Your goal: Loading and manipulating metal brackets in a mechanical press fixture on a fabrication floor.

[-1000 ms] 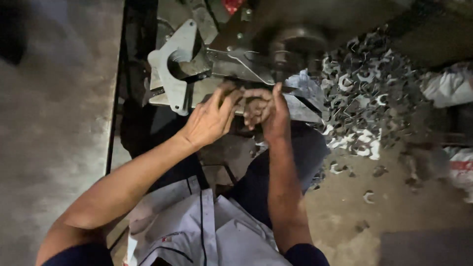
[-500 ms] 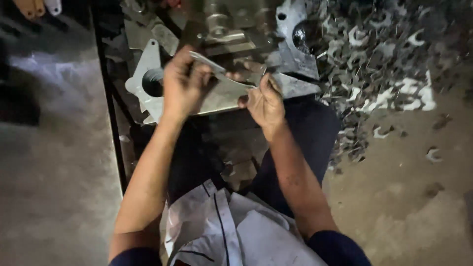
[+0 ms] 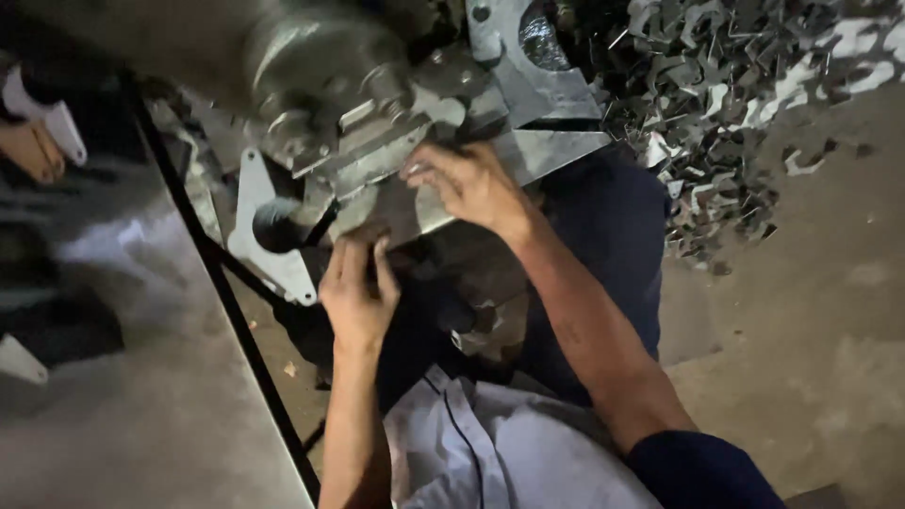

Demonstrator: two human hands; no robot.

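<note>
A flat grey metal plate (image 3: 547,151) lies under the head of a heavy press machine (image 3: 320,66). My right hand (image 3: 471,184) lies on top of the plate, its fingers curled at the plate's edge by the machine's tool. My left hand (image 3: 358,292) is lower and to the left, with its fingers pushed up against the plate's near edge. A cut metal bracket with a round hole (image 3: 269,231) sits just left of my left hand. My knees, in dark trousers, are below the plate.
A big heap of shiny metal offcuts (image 3: 716,85) covers the concrete floor at the upper right. A black frame bar (image 3: 226,302) runs diagonally at the left. Another person's foot in a sandal (image 3: 38,141) is at the far left edge.
My left hand has dropped from the top of the plate to its near edge, and my right hand has slid left toward the machine's tool. The view has shifted closer.
</note>
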